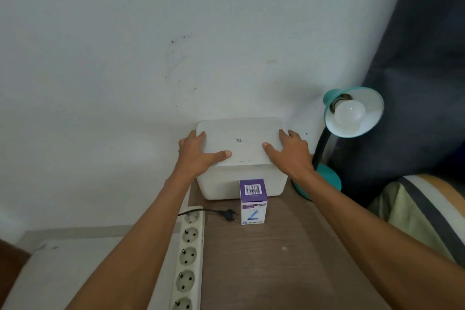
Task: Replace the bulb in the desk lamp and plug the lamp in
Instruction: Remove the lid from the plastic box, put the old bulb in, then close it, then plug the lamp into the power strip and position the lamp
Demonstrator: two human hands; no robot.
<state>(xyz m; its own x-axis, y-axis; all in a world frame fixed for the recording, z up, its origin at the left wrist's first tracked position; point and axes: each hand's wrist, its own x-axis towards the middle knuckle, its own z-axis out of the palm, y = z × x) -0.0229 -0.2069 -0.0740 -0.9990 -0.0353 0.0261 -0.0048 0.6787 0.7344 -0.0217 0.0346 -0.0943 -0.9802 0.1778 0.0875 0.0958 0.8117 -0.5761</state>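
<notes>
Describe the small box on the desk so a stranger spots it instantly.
On the brown desk a big white tub stands against the wall. In front of it stands the small box. Only it has a purple top with a barcode; the tub is white, the lamp teal.

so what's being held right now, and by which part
The white lid: left hand grips its left edge, right hand its right edge.

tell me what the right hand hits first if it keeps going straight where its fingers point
Probably the wall behind the white box. The right hand holds the lid with fingers pointing that way; the gap is unclear.
</notes>
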